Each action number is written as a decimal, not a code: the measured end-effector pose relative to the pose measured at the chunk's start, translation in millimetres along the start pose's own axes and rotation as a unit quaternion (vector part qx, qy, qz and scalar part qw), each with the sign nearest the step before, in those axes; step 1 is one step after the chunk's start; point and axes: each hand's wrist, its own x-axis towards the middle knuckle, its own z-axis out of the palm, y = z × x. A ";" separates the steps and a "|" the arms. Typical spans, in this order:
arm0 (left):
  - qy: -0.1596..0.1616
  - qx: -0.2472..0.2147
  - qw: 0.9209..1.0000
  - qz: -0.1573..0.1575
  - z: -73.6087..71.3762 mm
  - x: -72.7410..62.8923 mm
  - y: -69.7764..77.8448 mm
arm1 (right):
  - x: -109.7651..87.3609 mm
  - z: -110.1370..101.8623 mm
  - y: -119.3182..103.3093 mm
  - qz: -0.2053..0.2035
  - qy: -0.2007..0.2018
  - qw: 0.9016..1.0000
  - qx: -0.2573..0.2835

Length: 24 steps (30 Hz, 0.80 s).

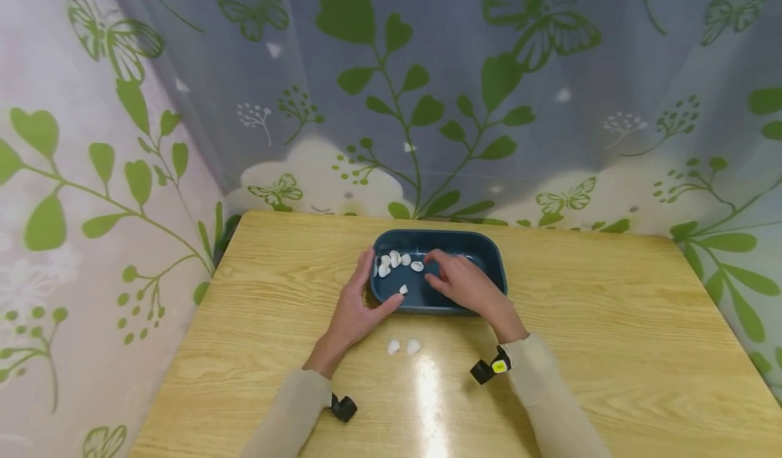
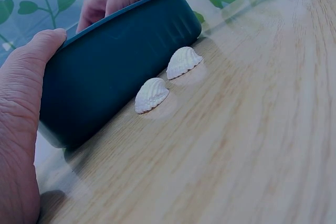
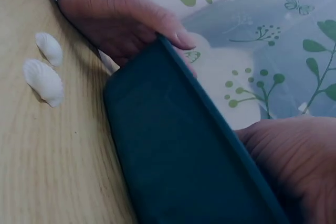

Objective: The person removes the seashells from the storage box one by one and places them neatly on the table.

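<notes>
Ctr frame: L hand (image 1: 357, 307) clamps tray (image 1: 421, 294), prob. to steady; R hand (image 1: 467, 283) thumb/index apart nr shell (image 1: 417, 266).

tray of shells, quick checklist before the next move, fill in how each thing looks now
1. Tray upright on the table: ok.
2. Left hand steadying the tray: ok, at its left end.
3. Right hand inside the tray: ok, near a loose shell.
4. Front of the tray free of shells: not ok, two shells lie there.
5. Left-end shells spread apart: not ok, bunched.
6. Shells uncracked: cannot tell.
</notes>
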 end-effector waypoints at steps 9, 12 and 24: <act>-0.005 -0.004 1.000 0.000 1.8 1.5 3.4 | 11.4 8.2 9.8 0.014 -0.003 1.000 -0.014; -0.004 -0.003 1.000 0.002 2.0 1.8 3.8 | 12.8 11.6 12.0 0.022 -0.003 1.000 -0.018; 0.002 -0.002 1.000 0.003 -0.4 -0.9 2.0 | 17.1 19.7 11.2 0.003 -0.024 0.999 -0.039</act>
